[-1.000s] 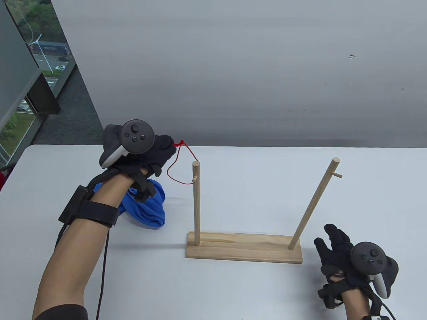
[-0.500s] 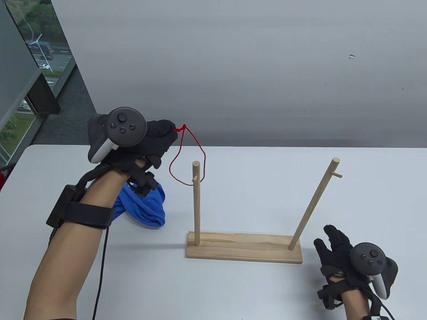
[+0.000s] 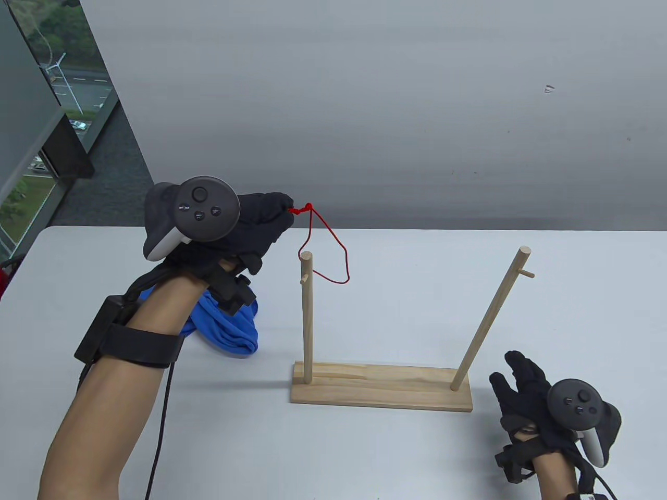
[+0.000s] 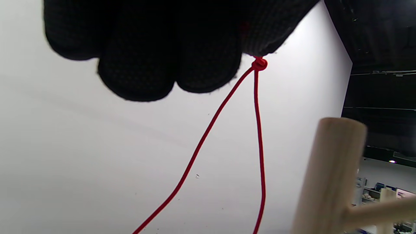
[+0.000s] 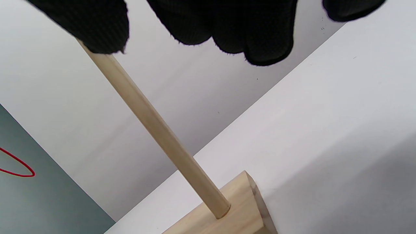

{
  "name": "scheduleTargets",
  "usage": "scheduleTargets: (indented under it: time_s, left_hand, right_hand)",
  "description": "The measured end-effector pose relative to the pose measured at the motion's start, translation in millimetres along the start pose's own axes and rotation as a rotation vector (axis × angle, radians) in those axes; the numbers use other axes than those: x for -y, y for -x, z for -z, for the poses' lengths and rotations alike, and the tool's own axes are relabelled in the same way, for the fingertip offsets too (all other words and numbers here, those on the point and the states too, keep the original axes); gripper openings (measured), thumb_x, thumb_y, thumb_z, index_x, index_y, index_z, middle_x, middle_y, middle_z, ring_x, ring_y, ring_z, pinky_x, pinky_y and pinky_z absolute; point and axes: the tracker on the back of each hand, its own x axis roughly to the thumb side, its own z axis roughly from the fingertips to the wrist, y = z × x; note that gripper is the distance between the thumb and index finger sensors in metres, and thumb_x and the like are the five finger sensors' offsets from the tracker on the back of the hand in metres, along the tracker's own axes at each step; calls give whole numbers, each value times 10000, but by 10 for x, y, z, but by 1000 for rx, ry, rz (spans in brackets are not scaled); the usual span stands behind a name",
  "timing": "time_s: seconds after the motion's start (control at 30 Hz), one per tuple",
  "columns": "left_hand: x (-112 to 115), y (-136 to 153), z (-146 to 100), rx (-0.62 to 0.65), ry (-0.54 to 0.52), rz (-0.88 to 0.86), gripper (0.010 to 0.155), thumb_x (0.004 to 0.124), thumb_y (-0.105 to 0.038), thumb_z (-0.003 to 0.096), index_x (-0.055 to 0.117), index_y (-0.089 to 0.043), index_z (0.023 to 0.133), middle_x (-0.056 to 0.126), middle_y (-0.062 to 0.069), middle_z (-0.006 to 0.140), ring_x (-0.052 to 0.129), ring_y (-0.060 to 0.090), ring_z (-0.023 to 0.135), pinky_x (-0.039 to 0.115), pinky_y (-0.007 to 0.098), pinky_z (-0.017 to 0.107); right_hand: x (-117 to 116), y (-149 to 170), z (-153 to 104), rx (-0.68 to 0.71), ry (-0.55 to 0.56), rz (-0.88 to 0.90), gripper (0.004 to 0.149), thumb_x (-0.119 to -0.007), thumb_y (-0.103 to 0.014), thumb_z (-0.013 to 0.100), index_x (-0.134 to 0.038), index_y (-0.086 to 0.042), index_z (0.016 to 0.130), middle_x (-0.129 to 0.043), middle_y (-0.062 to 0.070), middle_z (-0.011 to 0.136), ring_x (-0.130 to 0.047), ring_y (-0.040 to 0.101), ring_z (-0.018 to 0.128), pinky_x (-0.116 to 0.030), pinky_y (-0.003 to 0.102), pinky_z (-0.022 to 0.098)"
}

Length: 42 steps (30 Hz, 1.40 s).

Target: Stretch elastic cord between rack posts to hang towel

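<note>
My left hand (image 3: pixel 260 219) pinches the knot of a red elastic cord loop (image 3: pixel 333 260) and holds it in the air, just left of and above the top of the left rack post (image 3: pixel 307 317). The loop hangs to the right of that post's top. The left wrist view shows the knot at my fingertips (image 4: pixel 256 48), the cord (image 4: pixel 258 146) and the post (image 4: pixel 328 175) close by. The right post (image 3: pixel 490 317) leans right. A blue towel (image 3: pixel 229 328) lies crumpled under my left forearm. My right hand (image 3: pixel 526 385) rests open on the table, right of the rack base (image 3: pixel 383 388).
The rack stands on a white table (image 3: pixel 396 458) in front of a grey wall. Each post has a short side peg near its top, the right one (image 3: pixel 527 273) pointing right. A window lies beyond the table's left edge.
My left hand moved right and a little down with the cord. The loop swung from the left side of the left post to its right side. The right hand stayed still.
</note>
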Motion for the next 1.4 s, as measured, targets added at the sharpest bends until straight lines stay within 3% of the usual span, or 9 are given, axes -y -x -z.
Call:
scheduleTargets:
  time_s: [0.37, 0.67, 1.2, 1.4]
  left_hand:
    - [-39, -93, -289, 106, -37, -92, 405, 834, -405, 439, 906, -204, 783, 1041, -56, 449, 1081, 259, 391, 879, 471, 411]
    - [39, -1, -494, 136, -78, -168, 404, 834, -407, 438, 906, -209, 783, 1041, -59, 449, 1083, 254, 392, 881, 470, 413]
    - [384, 214, -707, 72, -109, -343, 407, 837, -413, 434, 913, -197, 769, 1046, -60, 433, 1086, 258, 385, 882, 475, 410]
    - [512, 257, -722, 24, -47, -347, 420, 836, -453, 434, 923, -214, 769, 1059, -49, 451, 1087, 278, 410, 876, 486, 426]
  right_hand:
    - [-15, -19, -2, 0, -10, -6, 700, -694, -504, 474, -496, -90, 1002, -509, 248, 1000, -670, 466, 882, -462, 743, 578]
    - [-33, -32, -6, -3, -20, -10, 698, -693, -504, 474, -496, -91, 1001, -508, 248, 1000, -670, 467, 882, -462, 743, 578]
    - [-43, -51, -5, 5, -21, -12, 698, -694, -504, 474, -498, -90, 1000, -509, 248, 999, -672, 466, 881, -464, 742, 579]
    - [-89, -40, -6, -5, -35, -23, 696, -694, -503, 474, -500, -90, 999, -513, 247, 998, -673, 466, 880, -464, 742, 579]
